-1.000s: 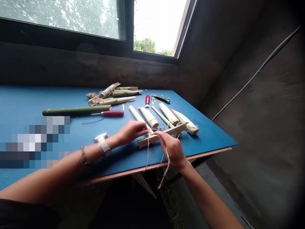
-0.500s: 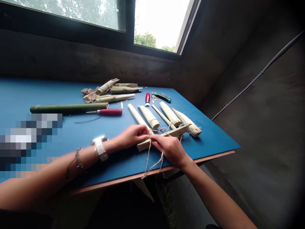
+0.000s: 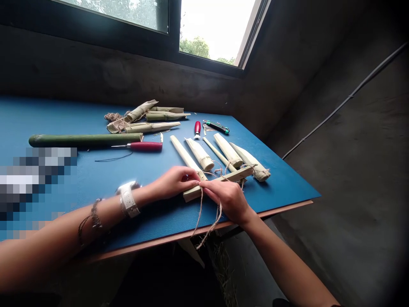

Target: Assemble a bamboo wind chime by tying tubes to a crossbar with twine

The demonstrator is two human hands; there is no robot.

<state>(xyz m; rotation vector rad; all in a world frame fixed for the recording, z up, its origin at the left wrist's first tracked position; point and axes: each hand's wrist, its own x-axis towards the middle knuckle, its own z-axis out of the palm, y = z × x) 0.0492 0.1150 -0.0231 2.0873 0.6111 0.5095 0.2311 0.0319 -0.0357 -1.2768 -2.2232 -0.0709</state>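
Note:
My left hand [image 3: 174, 182] presses down on a flat wooden slat [image 3: 230, 178], where a pale split-bamboo stick [image 3: 185, 157] meets it. My right hand [image 3: 226, 198] sits just beside it, and its fingers pinch a length of hemp twine [image 3: 204, 221] at that crossing. Loose twine ends hang past the table edge. More twine is looped around the slat to the right of my hands. Several pale bamboo pieces, some wrapped in dried leaf [image 3: 200, 155], lie fanned out just beyond the slat.
A green bamboo pole [image 3: 84, 140] and a red-handled knife [image 3: 145, 146] lie left on the blue table [image 3: 287, 187]. Leaf-wrapped bundles [image 3: 147, 127], a twine hank [image 3: 112, 117], a red-handled tool [image 3: 197, 129] and a green utility knife [image 3: 216, 126] lie farther back. The table's near edge runs below my wrists.
My right hand has come down and left to meet my left hand at the crossing. The twine ends hang closer to the table edge, and the view has tilted slightly.

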